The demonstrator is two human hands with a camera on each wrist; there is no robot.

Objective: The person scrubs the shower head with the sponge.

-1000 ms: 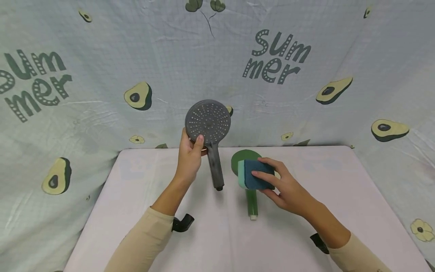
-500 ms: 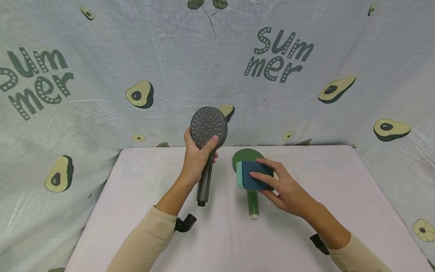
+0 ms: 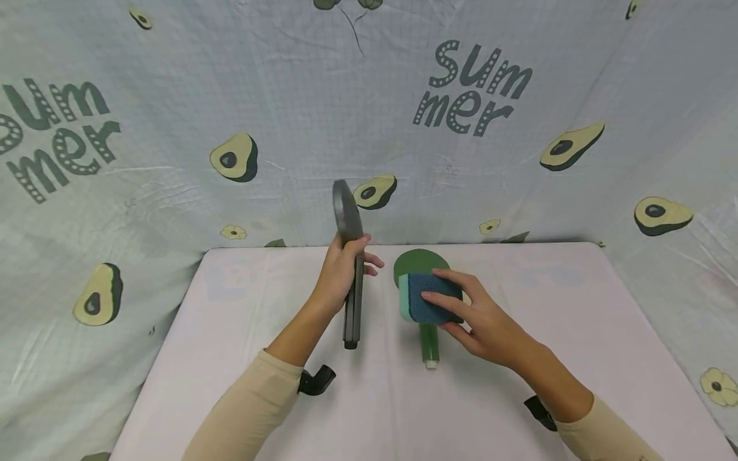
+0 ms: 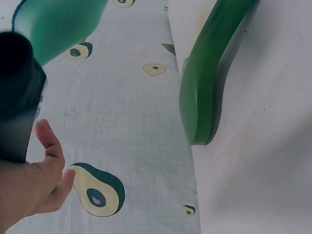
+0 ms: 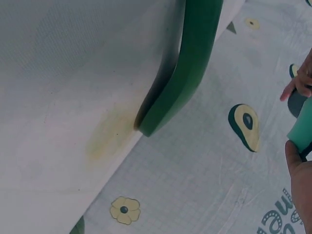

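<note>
My left hand [image 3: 336, 275] grips a dark grey shower head [image 3: 348, 214] near its neck, above the table. The shower head stands upright and nearly edge-on, its handle pointing down. My right hand [image 3: 489, 325] pinches a sponge [image 3: 418, 299], dark blue on one side and mint green on the other. Flat on the table behind the sponge lies a green shower head [image 3: 416, 259], partly covered by it. The two held things are apart. In the left wrist view, the grey handle [image 4: 14, 112] shows at the left; in the right wrist view, the sponge [image 5: 303, 127] shows at the right edge.
The white table [image 3: 461, 410] meets a hanging cloth [image 3: 288, 115] printed with avocados and lettering at its far edge. A black curved piece [image 3: 317, 380] shows beside the left forearm, and another black piece [image 3: 541, 412] beside the right one.
The grey shower head has turned from face-on to edge-on, and its handle end has dropped a little. My left hand has shifted its hold onto the neck. The right hand stays nearly still.
</note>
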